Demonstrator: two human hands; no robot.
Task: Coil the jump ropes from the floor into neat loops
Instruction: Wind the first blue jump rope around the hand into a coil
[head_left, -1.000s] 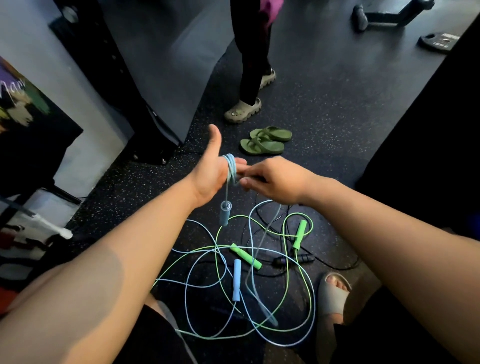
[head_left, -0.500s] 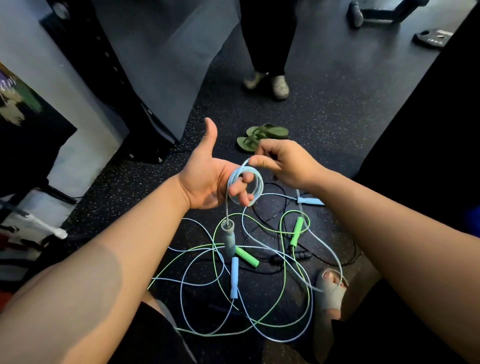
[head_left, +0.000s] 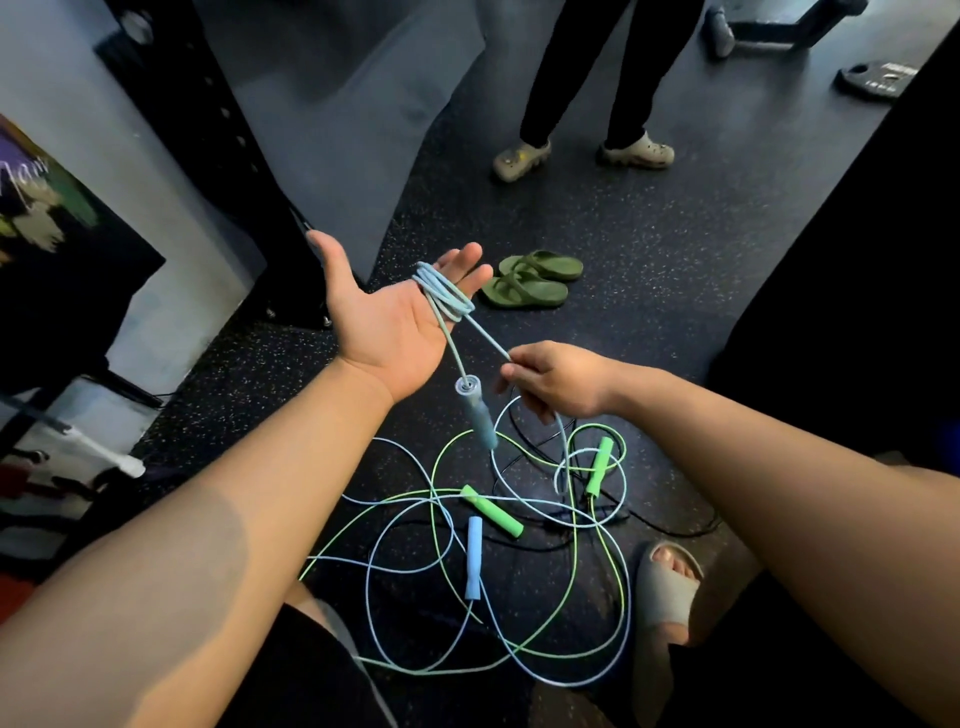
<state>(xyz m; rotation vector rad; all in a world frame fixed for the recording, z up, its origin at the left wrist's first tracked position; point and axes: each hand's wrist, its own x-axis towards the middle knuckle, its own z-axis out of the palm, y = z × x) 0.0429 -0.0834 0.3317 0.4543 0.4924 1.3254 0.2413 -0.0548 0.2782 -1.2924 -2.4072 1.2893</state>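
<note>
My left hand (head_left: 382, 317) is held palm up with fingers spread straight, and a few turns of the light blue jump rope (head_left: 444, 293) are wound round its fingers. One blue handle (head_left: 478, 415) hangs from those loops below the palm. My right hand (head_left: 556, 379) pinches the same blue cord just right of the loops. The rest of the blue rope lies tangled on the floor with a green jump rope (head_left: 441, 499). A second blue handle (head_left: 474, 558) and two green handles (head_left: 493, 512) (head_left: 599, 465) lie in the tangle.
A black cord (head_left: 670, 527) runs under the tangle. Green flip-flops (head_left: 530, 280) lie just beyond my left hand. Another person's legs (head_left: 576, 78) stand further back. My sandalled foot (head_left: 667, 587) is at the right of the ropes. A dark rack (head_left: 208, 130) stands at left.
My left hand has opened flat with palm up, the blue loops now sitting on straight fingers. My right hand dropped lower, drawing the cord down and right. The standing person shifted stance.
</note>
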